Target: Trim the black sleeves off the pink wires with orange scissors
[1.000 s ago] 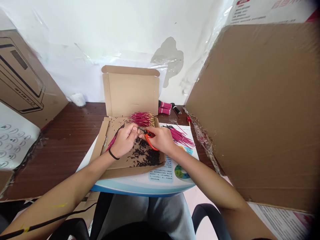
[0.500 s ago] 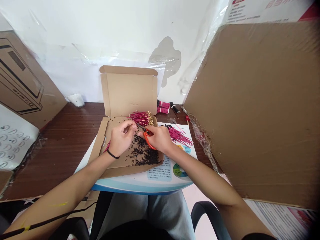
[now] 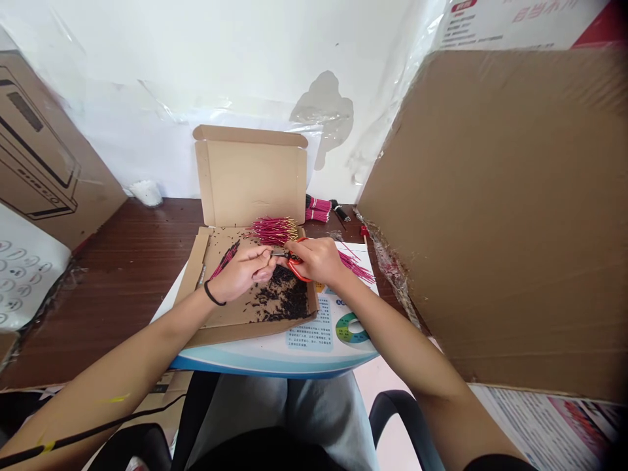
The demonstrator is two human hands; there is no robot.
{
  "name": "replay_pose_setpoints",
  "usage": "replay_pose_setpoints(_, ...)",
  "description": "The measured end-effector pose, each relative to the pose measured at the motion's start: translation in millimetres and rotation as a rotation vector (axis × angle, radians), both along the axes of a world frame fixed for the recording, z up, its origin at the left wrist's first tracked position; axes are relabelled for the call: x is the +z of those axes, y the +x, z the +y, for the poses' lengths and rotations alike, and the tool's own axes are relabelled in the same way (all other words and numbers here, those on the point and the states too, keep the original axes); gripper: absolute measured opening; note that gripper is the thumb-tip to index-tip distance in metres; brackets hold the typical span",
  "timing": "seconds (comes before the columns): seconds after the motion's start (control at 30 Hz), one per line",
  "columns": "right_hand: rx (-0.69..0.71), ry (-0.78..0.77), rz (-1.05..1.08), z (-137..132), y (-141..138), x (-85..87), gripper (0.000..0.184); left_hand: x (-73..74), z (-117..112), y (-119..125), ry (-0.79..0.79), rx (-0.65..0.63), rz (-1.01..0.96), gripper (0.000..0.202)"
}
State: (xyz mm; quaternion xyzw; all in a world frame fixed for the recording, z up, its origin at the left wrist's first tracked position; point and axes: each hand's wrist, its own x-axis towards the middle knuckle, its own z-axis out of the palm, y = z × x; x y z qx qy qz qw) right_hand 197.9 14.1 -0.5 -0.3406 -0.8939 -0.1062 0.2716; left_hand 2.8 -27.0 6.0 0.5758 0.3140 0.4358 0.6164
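Observation:
In my right hand (image 3: 321, 261) is a pair of orange-handled scissors (image 3: 296, 267), their blades reaching left to the fingertips of my left hand (image 3: 248, 271). My left hand is closed in a pinch at the blades; what sits between its fingers is too small to make out. Both hands are above an open cardboard box (image 3: 255, 318). Black clippings (image 3: 289, 304) are strewn over its floor. A small bundle of magenta wires with black ends (image 3: 226, 258) lies just behind my left hand. Farther back, a pile of magenta wires with yellowish ends (image 3: 275, 230) is in the box.
The box's lid (image 3: 251, 176) stands up against the wall. Banded magenta bundles (image 3: 318, 209) lie behind the box to the right, and loose magenta wires (image 3: 357, 267) rest on the printed sheet (image 3: 309, 330). A large cardboard panel (image 3: 510, 216) bounds the right side.
My left hand has turned flatter and lower, uncovering the small bundle with black ends. My right hand and the scissors have shifted slightly right; the scissors are still at the left fingertips.

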Motion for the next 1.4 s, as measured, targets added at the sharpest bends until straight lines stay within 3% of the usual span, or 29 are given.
replay_pose_setpoints(0.1, -0.123, -0.142, 0.028, -10, -7, 5.5, 0.042, -0.1, 4, -1, -0.008, 0.099, -0.009, 0.037)
replay_pose_setpoints(0.23, -0.274, -0.343, 0.042, -26, -18, 17.5, 0.041, -4.1, 8, -3, 0.209, 0.435, 0.13, 0.03)
replay_pose_setpoints(0.3, -0.295, -0.405, 0.059, -30, -21, 22.3, 0.041, -5.7, 8, -3, 0.297, 0.544, 0.215, 0.032)
replay_pose_setpoints(0.47, -0.307, -0.473, 0.096, -34, -23, 25.2, 0.047, -4.8, 3, 0, 0.352, 0.642, 0.311, 0.031)
replay_pose_setpoints(0.6, -0.303, -0.433, 0.054, -33, -23, 21.8, 0.048, -3.5, 0, 1, 0.354, 0.678, 0.371, 0.023)
replay_pose_setpoints(0.8, -0.319, -0.314, -0.003, -29, -22, 15.8, 0.042, -5.8, -1, 1, 0.372, 0.644, 0.34, 0.033)
replay_pose_setpoints(1.0, -0.261, -0.259, -0.05, -21, -16, 12.3, 0.041, 1.6, -5, 4, 0.374, 0.482, 0.336, 0.052)
replay_pose_setpoints(1.07, -0.23, -0.236, -0.049, -18, -13, 12.0, 0.041, 4.1, -6, 5, 0.312, 0.401, 0.269, 0.054)
replay_pose_setpoints(1.27, -0.137, -0.207, -0.049, -13, -7, 12.4, 0.044, 7.2, -5, 3, -0.066, 0.069, -0.036, 0.046)
replay_pose_setpoints(1.4, -0.144, -0.255, 0.003, -13, -7, 14.1, 0.04, 10.8, -4, 2, -0.158, 0.073, -0.108, 0.041)
